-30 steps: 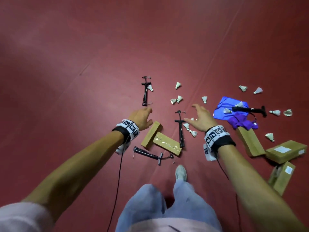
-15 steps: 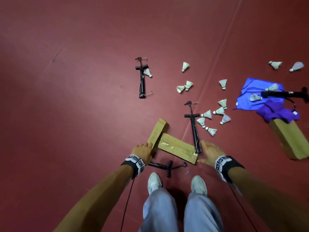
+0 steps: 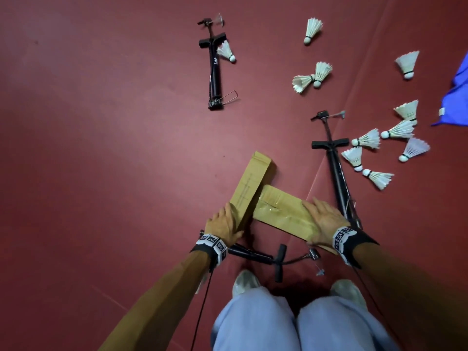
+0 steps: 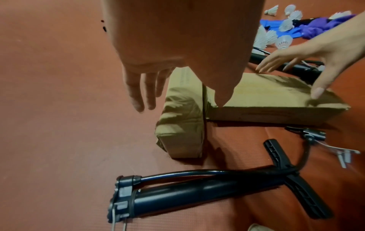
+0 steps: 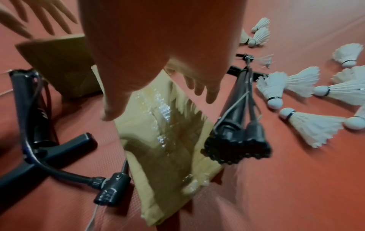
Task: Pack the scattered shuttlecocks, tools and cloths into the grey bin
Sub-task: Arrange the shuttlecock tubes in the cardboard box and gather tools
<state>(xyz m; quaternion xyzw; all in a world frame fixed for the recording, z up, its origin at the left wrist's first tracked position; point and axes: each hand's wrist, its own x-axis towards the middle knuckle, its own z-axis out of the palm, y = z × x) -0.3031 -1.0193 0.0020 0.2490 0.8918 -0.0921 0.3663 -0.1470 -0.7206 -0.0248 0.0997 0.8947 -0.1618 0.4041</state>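
Observation:
Two long cardboard boxes lie touching in front of my feet: a plain one (image 3: 250, 183) and a taped one (image 3: 283, 214). My left hand (image 3: 222, 224) is at the plain box's near end, with straight fingers (image 4: 138, 93) down its left side and the thumb over its right. My right hand (image 3: 324, 216) lies spread on the taped box's near end, its fingers (image 5: 205, 90) straight. Three black hand pumps lie around: one far (image 3: 215, 69), one right of the boxes (image 3: 336, 173), one by my shoes (image 3: 263, 259). Several white shuttlecocks (image 3: 367, 139) are scattered to the right. The grey bin is out of view.
A blue cloth (image 3: 455, 97) shows at the right edge, and a purple cloth (image 4: 320, 26) lies beside it in the left wrist view. My knees and shoes (image 3: 245, 279) are just behind the near pump. Red floor mat (image 3: 101, 148) stretches to the left.
I have crouched lower and closer. Both hands came down from above the pump and shuttlecocks onto the near ends of the two boxes; the right hand slid from the pump's foot onto the taped box.

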